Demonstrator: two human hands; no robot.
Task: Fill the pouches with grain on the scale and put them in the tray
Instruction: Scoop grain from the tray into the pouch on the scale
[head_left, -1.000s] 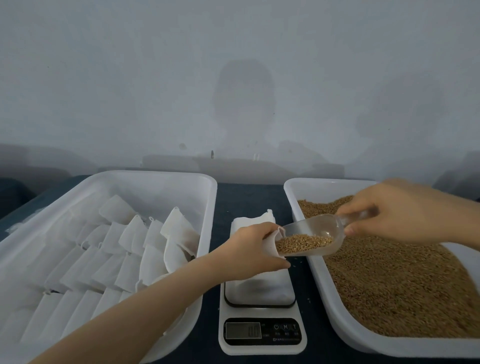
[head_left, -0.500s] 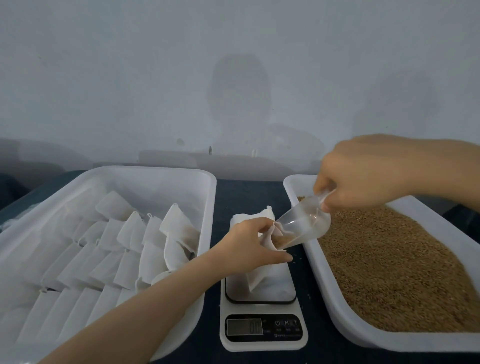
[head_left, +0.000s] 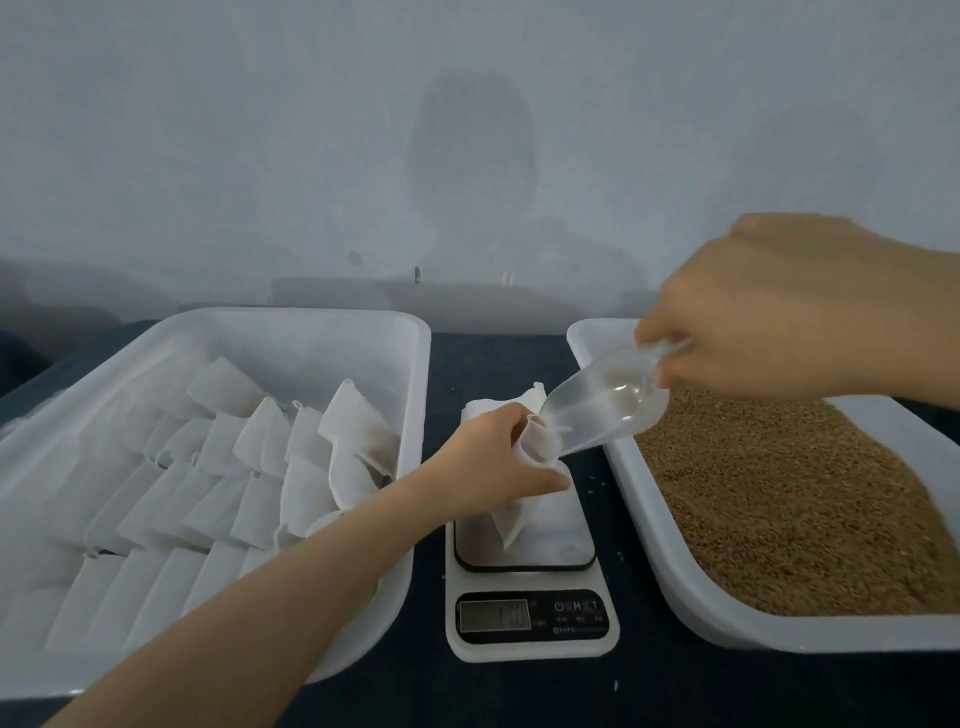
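The white tray (head_left: 415, 364) at left holds rows of pouches (head_left: 249, 467). The left hand (head_left: 488, 457) has its fingers (head_left: 519, 421) curled round the mouth of 1 pouch (head_left: 511, 525), whose lower end reaches the platform of the scale (head_left: 530, 644) at bench (head_left: 498, 358) centre. The right hand (head_left: 769, 317) pinches the handle of a clear scoop (head_left: 608, 410), tilted down, tip in the pouch mouth. The right tray (head_left: 727, 623) holds grain (head_left: 779, 509).
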